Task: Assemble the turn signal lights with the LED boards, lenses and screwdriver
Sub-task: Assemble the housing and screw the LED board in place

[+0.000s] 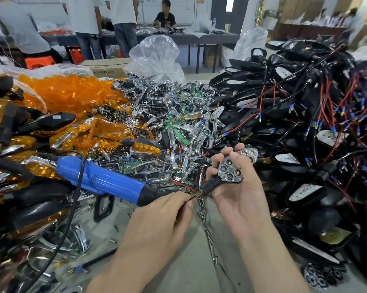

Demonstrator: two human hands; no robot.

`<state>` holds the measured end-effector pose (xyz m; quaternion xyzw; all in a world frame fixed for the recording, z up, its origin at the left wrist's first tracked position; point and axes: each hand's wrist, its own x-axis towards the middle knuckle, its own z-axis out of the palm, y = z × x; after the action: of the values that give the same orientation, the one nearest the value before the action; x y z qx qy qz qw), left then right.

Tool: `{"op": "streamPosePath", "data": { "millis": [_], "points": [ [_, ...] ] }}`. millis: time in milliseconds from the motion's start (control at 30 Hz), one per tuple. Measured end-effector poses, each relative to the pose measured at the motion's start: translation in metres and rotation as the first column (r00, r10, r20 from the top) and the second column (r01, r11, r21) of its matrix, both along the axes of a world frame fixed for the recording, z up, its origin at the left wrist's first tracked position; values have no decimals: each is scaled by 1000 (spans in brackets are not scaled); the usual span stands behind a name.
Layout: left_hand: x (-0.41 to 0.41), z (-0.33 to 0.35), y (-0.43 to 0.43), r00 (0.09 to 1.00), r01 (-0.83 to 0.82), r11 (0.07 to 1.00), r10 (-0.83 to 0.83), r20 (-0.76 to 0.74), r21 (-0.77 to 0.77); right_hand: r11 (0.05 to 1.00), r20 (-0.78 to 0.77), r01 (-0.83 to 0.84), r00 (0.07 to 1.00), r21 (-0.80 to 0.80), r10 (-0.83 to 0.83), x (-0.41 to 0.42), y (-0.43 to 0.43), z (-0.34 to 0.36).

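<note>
My right hand (237,199) grips a black turn signal housing (231,172) with a chrome reflector and LEDs facing up, its stalk pointing down-left. My left hand (157,220) pinches the red wire (190,199) that comes out of the stalk's threaded end. A blue electric screwdriver (106,182) lies on the table just left of my hands, tip toward them. Orange lenses (72,94) are heaped at the left. Chrome reflectors and green LED boards (174,127) are piled in the middle.
A big heap of black housings with red and black wires (305,123) fills the right side. Loose screws (205,227) lie on the grey table between my hands. Assembled lights (20,187) are stacked at the left. People stand and sit at a far table (178,38).
</note>
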<state>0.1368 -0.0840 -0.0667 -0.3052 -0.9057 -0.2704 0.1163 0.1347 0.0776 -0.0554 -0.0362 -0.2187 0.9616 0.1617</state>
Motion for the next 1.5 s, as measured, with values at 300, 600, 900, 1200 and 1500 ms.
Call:
{"op": "streamPosePath", "data": {
  "millis": [300,600,900,1200,1500],
  "points": [
    [0,-1,-1,1000,8,1000,-8,-25,-3,999,21,7,1000,51,-8,1,-2,4],
    [-5,7,7,978,-24,946,-44,203,324,985,50,-71,997,156,63,2,-18,6],
    [-7,8,15,919,-25,877,-168,357,479,908,124,-117,990,401,73,2,-30,1],
    [-12,13,13,790,-64,764,-354,500,642,855,139,-200,979,478,152,9,-33,3],
    [-11,20,10,691,-184,672,-430,580,717,854,163,-243,969,461,188,9,-37,10]
  ]
}}
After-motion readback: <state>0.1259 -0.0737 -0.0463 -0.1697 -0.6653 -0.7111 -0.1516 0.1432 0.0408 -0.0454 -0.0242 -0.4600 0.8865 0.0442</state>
